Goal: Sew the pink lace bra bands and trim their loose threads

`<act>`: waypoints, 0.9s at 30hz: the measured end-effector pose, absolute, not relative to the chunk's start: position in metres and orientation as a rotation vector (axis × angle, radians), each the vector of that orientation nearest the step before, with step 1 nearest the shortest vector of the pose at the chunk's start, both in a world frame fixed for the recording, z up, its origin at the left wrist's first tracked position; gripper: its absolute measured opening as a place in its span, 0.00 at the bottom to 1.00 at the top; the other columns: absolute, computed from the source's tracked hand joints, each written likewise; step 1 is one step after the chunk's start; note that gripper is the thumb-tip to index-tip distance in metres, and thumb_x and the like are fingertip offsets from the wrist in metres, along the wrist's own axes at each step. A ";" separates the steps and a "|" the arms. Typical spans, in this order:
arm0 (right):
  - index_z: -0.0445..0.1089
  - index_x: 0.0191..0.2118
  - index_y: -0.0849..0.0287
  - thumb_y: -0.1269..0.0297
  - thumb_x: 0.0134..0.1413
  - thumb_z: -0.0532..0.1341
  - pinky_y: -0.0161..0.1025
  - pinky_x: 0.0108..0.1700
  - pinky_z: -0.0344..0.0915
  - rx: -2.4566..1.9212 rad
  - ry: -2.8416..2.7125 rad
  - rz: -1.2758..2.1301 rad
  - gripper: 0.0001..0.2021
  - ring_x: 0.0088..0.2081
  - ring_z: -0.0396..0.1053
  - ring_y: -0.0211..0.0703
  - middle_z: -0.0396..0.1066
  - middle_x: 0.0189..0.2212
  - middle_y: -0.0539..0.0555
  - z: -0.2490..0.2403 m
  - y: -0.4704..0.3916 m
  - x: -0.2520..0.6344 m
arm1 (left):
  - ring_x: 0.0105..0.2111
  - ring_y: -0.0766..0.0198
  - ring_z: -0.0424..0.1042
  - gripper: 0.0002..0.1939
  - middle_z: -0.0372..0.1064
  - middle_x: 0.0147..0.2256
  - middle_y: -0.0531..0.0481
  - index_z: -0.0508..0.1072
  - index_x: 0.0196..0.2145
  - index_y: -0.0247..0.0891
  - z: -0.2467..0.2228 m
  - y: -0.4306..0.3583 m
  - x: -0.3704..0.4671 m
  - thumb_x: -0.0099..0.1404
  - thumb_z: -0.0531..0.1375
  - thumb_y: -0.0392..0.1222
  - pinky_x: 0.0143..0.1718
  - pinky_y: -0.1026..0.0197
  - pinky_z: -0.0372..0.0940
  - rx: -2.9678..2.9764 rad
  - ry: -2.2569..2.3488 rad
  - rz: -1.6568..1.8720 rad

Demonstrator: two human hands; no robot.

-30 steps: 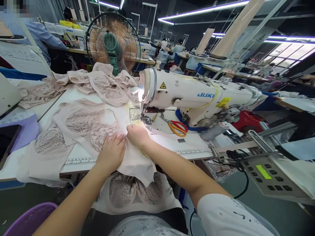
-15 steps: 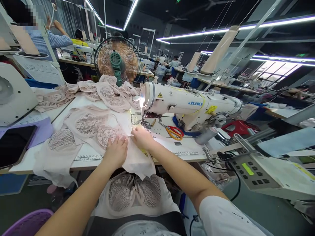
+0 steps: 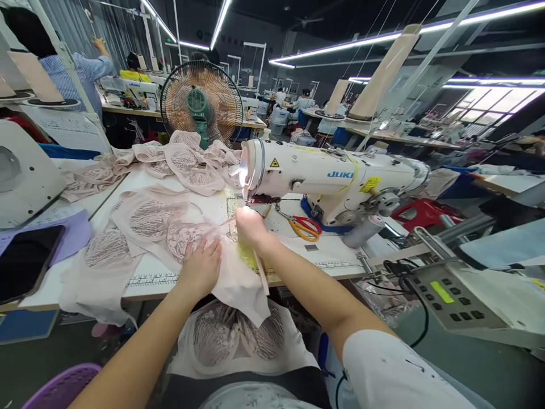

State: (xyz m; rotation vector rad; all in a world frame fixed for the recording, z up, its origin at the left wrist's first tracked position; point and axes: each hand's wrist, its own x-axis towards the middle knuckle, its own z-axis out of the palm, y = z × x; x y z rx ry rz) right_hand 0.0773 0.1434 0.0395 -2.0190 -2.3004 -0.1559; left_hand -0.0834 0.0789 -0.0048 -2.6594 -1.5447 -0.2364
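My left hand (image 3: 202, 264) lies flat, fingers a little apart, on the lace cup of a pale pink bra (image 3: 151, 218) spread across the sewing table. Just below the needle end of a white sewing machine (image 3: 293, 165), my right hand (image 3: 252, 230) is closed in a pinch on a narrow pale strap (image 3: 260, 271). One length of it runs left toward the bra; another hangs below the hand. The fingertips are partly hidden and washed out by the machine's lamp. The bra's plain fabric wing (image 3: 240, 289) drapes over the table edge.
Red-and-orange-handled scissors (image 3: 304, 226) lie right of my right hand. More bras (image 3: 191, 162) are heaped behind, before a fan (image 3: 200, 102). A phone (image 3: 28, 261) rests at left, another bra (image 3: 238, 341) on my lap. A control box (image 3: 447, 298) juts out at right.
My right hand has lifted and moved slightly right and toward the needle, drawing the narrow strap out from the bra. My left hand stays on the lace cup.
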 end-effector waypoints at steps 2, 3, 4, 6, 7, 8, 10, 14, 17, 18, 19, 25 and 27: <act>0.64 0.41 0.64 0.79 0.53 0.50 0.35 0.29 0.58 -2.071 -2.221 -0.131 0.11 0.32 0.67 0.43 0.67 0.38 0.62 0.039 0.140 0.085 | 0.58 0.43 0.58 0.24 0.58 0.60 0.44 0.65 0.57 0.38 -0.005 0.077 -0.084 0.66 0.43 0.37 0.54 0.30 0.52 -2.652 -1.531 -0.240; 0.63 0.41 0.63 0.78 0.55 0.50 0.35 0.28 0.58 -2.089 -2.188 -0.113 0.10 0.31 0.67 0.42 0.67 0.39 0.61 0.037 0.137 0.088 | 0.58 0.43 0.58 0.24 0.59 0.59 0.44 0.65 0.56 0.37 -0.005 0.075 -0.085 0.66 0.43 0.37 0.54 0.30 0.53 -2.652 -1.519 -0.239; 0.63 0.41 0.62 0.77 0.56 0.50 0.34 0.28 0.58 -2.106 -2.154 -0.093 0.10 0.31 0.67 0.42 0.67 0.39 0.60 0.036 0.135 0.093 | 0.58 0.42 0.58 0.24 0.59 0.59 0.44 0.66 0.56 0.37 -0.005 0.072 -0.086 0.66 0.44 0.37 0.53 0.30 0.53 -2.656 -1.503 -0.234; 0.63 0.41 0.62 0.76 0.57 0.49 0.34 0.28 0.59 -2.138 -2.087 -0.058 0.09 0.32 0.68 0.41 0.67 0.39 0.60 0.032 0.131 0.103 | 0.58 0.42 0.58 0.23 0.59 0.59 0.45 0.66 0.56 0.38 -0.005 0.066 -0.089 0.66 0.44 0.36 0.53 0.30 0.54 -2.672 -1.466 -0.217; 0.62 0.42 0.63 0.76 0.58 0.49 0.34 0.29 0.59 -2.154 -2.051 -0.046 0.09 0.33 0.68 0.42 0.67 0.40 0.61 0.031 0.130 0.108 | 0.58 0.42 0.58 0.23 0.59 0.59 0.45 0.65 0.56 0.38 -0.006 0.063 -0.092 0.66 0.44 0.36 0.53 0.30 0.54 -2.681 -1.448 -0.204; 0.62 0.43 0.64 0.76 0.58 0.48 0.34 0.30 0.59 -2.166 -2.017 -0.036 0.10 0.34 0.68 0.42 0.67 0.41 0.62 0.030 0.129 0.114 | 0.59 0.42 0.57 0.23 0.59 0.59 0.45 0.65 0.56 0.39 -0.007 0.060 -0.094 0.66 0.44 0.37 0.53 0.30 0.54 -2.689 -1.430 -0.192; 0.61 0.46 0.66 0.75 0.59 0.47 0.35 0.32 0.60 -2.175 -1.963 -0.022 0.11 0.37 0.68 0.44 0.66 0.43 0.65 0.031 0.128 0.123 | 0.59 0.42 0.57 0.23 0.58 0.59 0.46 0.65 0.57 0.40 -0.009 0.055 -0.099 0.66 0.44 0.37 0.52 0.31 0.55 -2.697 -1.394 -0.171; 0.60 0.47 0.68 0.75 0.61 0.45 0.36 0.34 0.59 -2.143 -1.936 0.027 0.12 0.39 0.67 0.45 0.65 0.44 0.67 0.036 0.121 0.130 | 0.59 0.41 0.56 0.23 0.58 0.60 0.46 0.64 0.57 0.39 -0.008 0.047 -0.108 0.67 0.44 0.37 0.52 0.32 0.55 -2.708 -1.353 -0.131; 0.63 0.41 0.65 0.73 0.62 0.46 0.34 0.31 0.57 -2.060 -2.026 0.136 0.10 0.35 0.67 0.42 0.68 0.39 0.62 0.037 0.105 0.124 | 0.58 0.41 0.58 0.22 0.62 0.58 0.45 0.67 0.54 0.38 0.005 0.046 -0.110 0.65 0.46 0.39 0.52 0.34 0.57 -2.784 -1.404 -0.152; 0.64 0.39 0.63 0.71 0.63 0.47 0.33 0.30 0.57 -2.017 -2.074 0.178 0.10 0.34 0.67 0.40 0.68 0.37 0.59 0.035 0.099 0.121 | 0.56 0.42 0.61 0.21 0.65 0.56 0.44 0.70 0.52 0.39 0.012 0.047 -0.110 0.64 0.48 0.40 0.51 0.37 0.59 -2.835 -1.458 -0.212; 0.64 0.37 0.62 0.68 0.64 0.48 0.32 0.29 0.56 -1.971 -2.122 0.218 0.10 0.32 0.66 0.39 0.69 0.35 0.57 0.033 0.092 0.118 | 0.54 0.45 0.64 0.20 0.67 0.54 0.44 0.72 0.49 0.39 0.019 0.049 -0.109 0.63 0.48 0.42 0.50 0.41 0.61 -2.877 -1.530 -0.295; 0.65 0.38 0.58 0.53 0.60 0.54 0.32 0.27 0.54 -1.860 -2.267 0.296 0.13 0.30 0.66 0.39 0.69 0.30 0.52 0.025 0.069 0.104 | 0.44 0.51 0.71 0.19 0.74 0.41 0.40 0.71 0.44 0.35 0.041 0.097 -0.087 0.62 0.47 0.44 0.44 0.53 0.65 -2.750 -1.968 -0.718; 0.66 0.39 0.58 0.55 0.59 0.55 0.34 0.30 0.57 -1.867 -2.269 0.239 0.12 0.35 0.67 0.42 0.70 0.35 0.55 0.026 0.070 0.099 | 0.32 0.55 0.74 0.18 0.74 0.30 0.44 0.69 0.45 0.32 0.036 0.117 -0.078 0.61 0.50 0.42 0.35 0.56 0.67 -2.745 -2.117 -0.779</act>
